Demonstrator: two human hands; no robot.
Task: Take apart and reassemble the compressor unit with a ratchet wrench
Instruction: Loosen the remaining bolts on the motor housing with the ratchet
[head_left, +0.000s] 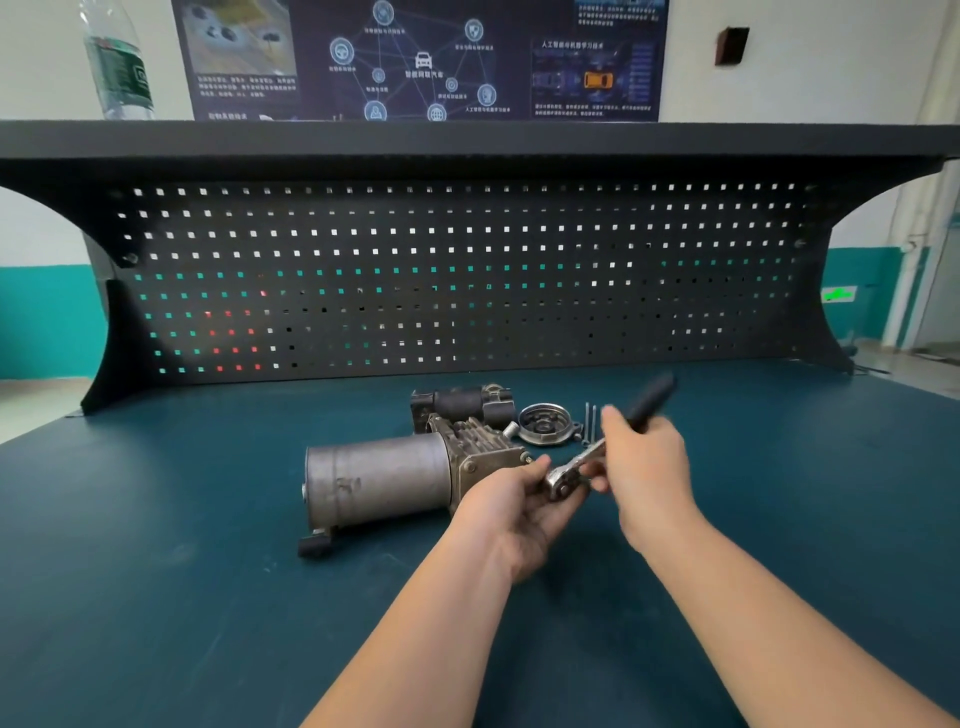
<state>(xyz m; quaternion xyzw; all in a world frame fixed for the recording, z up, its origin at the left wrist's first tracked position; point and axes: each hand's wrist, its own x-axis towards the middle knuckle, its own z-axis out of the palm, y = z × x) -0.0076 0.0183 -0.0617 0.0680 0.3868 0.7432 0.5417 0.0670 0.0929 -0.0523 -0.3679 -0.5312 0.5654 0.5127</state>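
Wrench (592, 457): hovering above bench (208, 519), at 3 o'clock of compressor unit (384, 478).
Left hand (519, 509): fingers pinching wrench head.
Right hand (649, 467): curling around black handle.
Cover (545, 425), bolts (589, 421): lying at 12 o'clock of wrench.

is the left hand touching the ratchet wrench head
Touching. The head view shows the left hand with its fingers curled round the head of the ratchet wrench, while the right hand grips the black handle.
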